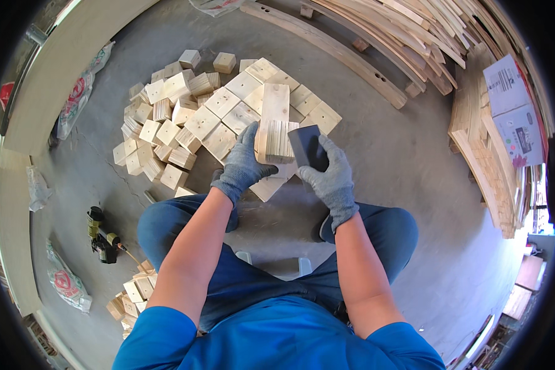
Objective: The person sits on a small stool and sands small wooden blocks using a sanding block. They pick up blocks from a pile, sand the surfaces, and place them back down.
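Observation:
In grey work gloves, my left hand (243, 161) braces a pale wooden block (275, 140) from its left side, thumb at the near edge and fingers along the flank. The block's striped end grain faces me. My right hand (332, 176) grips a dark, flat sanding block (306, 147) close to the right side of the wood; whether they touch is hard to tell. Beneath and beyond lie square wooden blocks (241, 117) set edge to edge on the floor, most with a small hole in the top face.
Loose wooden blocks (168, 131) are heaped at the left, with more (135, 290) by my left leg. A cordless drill (103, 237) stands nearby. Long planks (327, 46) lie at the far right, beside stacked boards (484, 142) and a white carton (517, 114). Plastic bags (68, 277) lie left.

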